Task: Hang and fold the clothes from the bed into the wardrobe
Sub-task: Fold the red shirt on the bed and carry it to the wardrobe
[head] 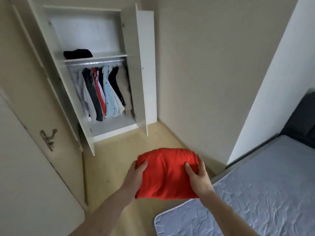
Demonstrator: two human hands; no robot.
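Beige floor (119, 160) lies under my grip: left hand (136, 174) and right hand (199, 178) clasp the folded red garment (167, 174), open wardrobe (95, 68) beyond, bed (255, 193) rightward.

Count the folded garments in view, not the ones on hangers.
2: a folded red garment held between left hand and right hand, and a dark folded garment on the wardrobe shelf. Others may be hidden.

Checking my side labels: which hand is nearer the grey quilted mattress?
Right hand, gripping the folded red garment on the side toward the mattress; left hand grips the far side.
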